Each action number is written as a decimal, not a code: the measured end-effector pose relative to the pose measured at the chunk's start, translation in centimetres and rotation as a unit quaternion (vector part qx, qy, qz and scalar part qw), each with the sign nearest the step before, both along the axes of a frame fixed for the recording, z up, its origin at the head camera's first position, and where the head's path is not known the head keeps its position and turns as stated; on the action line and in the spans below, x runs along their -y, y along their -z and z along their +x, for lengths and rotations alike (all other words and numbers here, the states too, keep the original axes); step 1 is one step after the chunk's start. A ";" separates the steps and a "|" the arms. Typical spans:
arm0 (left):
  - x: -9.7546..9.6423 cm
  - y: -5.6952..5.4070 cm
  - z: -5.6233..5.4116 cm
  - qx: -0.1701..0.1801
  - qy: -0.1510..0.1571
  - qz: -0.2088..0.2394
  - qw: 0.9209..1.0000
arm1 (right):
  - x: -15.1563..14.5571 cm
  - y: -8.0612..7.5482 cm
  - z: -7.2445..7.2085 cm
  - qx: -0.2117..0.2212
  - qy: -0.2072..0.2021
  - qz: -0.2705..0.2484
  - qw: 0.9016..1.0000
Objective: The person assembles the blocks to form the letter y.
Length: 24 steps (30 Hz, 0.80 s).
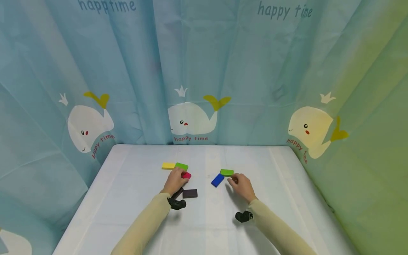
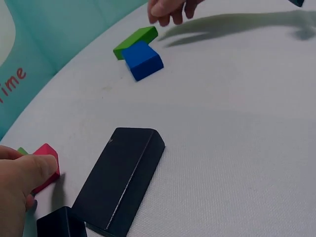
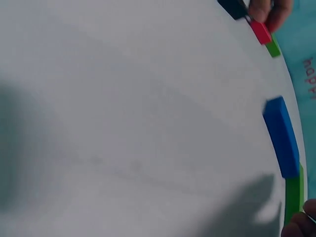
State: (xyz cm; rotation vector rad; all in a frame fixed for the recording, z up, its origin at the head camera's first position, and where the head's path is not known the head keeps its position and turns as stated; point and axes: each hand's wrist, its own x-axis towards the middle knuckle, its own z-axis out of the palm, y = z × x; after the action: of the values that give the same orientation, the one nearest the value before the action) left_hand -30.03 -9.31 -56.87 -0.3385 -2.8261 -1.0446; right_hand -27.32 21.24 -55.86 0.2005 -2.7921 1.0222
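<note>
My left hand (image 1: pixel 175 181) pinches a red block (image 1: pixel 186 175) between thumb and fingers, also seen in the left wrist view as a red block (image 2: pixel 47 165). Just beyond it lie a green block (image 1: pixel 182 165) and a yellow block (image 1: pixel 168 166), end to end. Two black blocks are close to the left wrist: one black block (image 1: pixel 190 193) lies flat, the other (image 1: pixel 177 193) is partly hidden by the hand. My right hand (image 1: pixel 243 186) hovers with loosely bent fingers beside a second green block (image 1: pixel 227 173), holding nothing. A blue block (image 1: pixel 218 180) touches that green block at an angle.
All the blocks are on a white-covered table (image 1: pixel 207 226). A light blue curtain (image 1: pixel 197 63) with printed whales hangs along the table's far edge and around its sides. Small black devices are strapped at both wrists.
</note>
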 end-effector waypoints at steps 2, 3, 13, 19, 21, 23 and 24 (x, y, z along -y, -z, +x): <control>0.0 0.0 0.0 -0.001 0.001 -0.001 1.000 | 0.3 0.2 0.3 0.008 -0.003 -0.005 1.000; 0.0 0.0 0.0 -0.001 0.002 0.000 1.000 | 0.5 0.3 0.4 0.010 -0.006 -0.009 1.000; -0.9 -0.4 -0.2 0.005 -0.012 0.056 0.998 | 2.3 1.3 0.5 0.005 -0.017 0.000 1.000; -2.4 -0.9 -0.5 0.021 -0.017 0.157 0.987 | 3.6 1.5 0.3 -0.001 -0.022 -0.004 1.000; -2.8 -1.3 -0.5 0.037 -0.023 0.189 0.981 | 3.9 1.5 0.1 -0.009 -0.029 -0.009 1.000; -3.3 -1.7 -0.5 0.052 -0.029 0.216 0.975 | 4.2 1.7 -0.4 -0.019 -0.038 -0.006 0.999; -3.6 -1.9 -0.4 0.058 -0.031 0.228 0.971 | 4.2 1.8 -0.6 -0.024 -0.043 -0.004 0.999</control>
State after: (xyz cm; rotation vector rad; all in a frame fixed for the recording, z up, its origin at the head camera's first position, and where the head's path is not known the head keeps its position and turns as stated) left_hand -30.46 -5.74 -54.94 -0.1454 -2.5575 -1.6948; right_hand -27.93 16.99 -57.65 0.3434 -2.7579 1.0324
